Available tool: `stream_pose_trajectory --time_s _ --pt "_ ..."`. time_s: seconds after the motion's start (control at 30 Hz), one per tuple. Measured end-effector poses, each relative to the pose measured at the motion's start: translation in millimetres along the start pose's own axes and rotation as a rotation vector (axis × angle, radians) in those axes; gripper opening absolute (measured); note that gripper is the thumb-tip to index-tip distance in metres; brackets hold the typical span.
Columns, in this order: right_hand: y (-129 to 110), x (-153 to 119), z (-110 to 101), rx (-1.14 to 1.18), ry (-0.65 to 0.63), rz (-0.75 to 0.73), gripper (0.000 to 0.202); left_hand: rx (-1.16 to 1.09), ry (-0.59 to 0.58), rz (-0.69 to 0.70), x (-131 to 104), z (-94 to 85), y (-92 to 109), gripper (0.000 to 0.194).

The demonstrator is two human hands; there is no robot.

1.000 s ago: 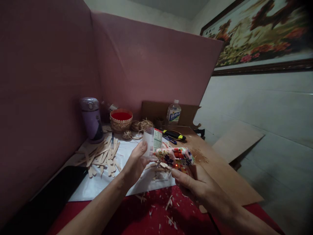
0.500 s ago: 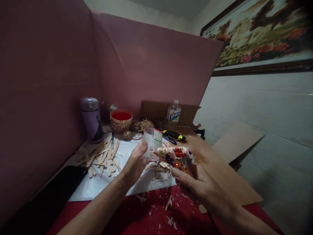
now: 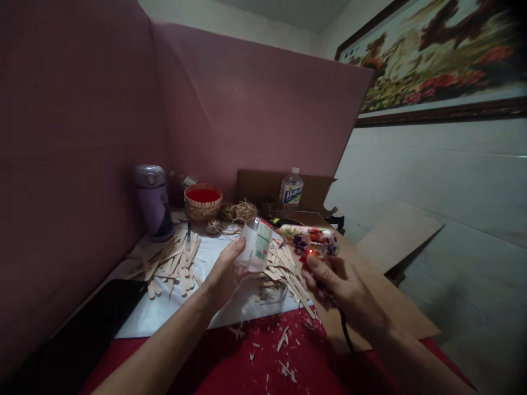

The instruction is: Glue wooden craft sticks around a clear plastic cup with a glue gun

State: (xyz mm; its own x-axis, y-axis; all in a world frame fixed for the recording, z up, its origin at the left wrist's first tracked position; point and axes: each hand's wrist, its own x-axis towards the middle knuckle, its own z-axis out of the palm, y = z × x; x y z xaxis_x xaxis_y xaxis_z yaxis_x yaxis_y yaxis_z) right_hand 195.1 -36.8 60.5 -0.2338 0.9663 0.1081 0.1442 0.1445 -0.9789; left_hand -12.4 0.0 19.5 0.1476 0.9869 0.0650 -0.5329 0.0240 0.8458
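My left hand is wrapped round a clear plastic cup with a green and red label, held tilted over the white sheet. To its right, my right hand grips a flower-patterned glue gun with a small red light. The gun's tip points left toward the cup, with a gap between them. A black cord hangs below my right hand. Wooden sticks lie under and between the cup and the gun.
More wooden sticks lie on the white sheet at left. Behind stand a purple flask, a stick-covered red bowl, twine and a bottle. Cardboard lies at right; a black slab is front left.
The glue gun in my right hand has moved up and right, away from the cup, uncovering sticks beneath. The cup has turned slightly, so its label faces me more.
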Motion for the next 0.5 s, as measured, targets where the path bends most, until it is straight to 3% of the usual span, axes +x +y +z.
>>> stream_pose_trajectory --time_s 0.1,0.2,0.37,0.5 --pt "14 11 -31 -0.193 0.135 -0.107 0.043 0.212 0.211 0.098 9 -12.8 1 0.045" --pt "41 17 -63 -0.555 0.164 -0.07 0.041 0.502 0.422 0.184 18 -27.1 4 0.058" --pt "96 17 -96 -0.974 0.19 0.094 0.053 0.784 0.449 0.245 24 -36.2 2 0.052" --pt "114 17 -107 -1.189 0.201 0.026 0.05 0.896 0.481 0.26 23 -35.9 -2 0.044"
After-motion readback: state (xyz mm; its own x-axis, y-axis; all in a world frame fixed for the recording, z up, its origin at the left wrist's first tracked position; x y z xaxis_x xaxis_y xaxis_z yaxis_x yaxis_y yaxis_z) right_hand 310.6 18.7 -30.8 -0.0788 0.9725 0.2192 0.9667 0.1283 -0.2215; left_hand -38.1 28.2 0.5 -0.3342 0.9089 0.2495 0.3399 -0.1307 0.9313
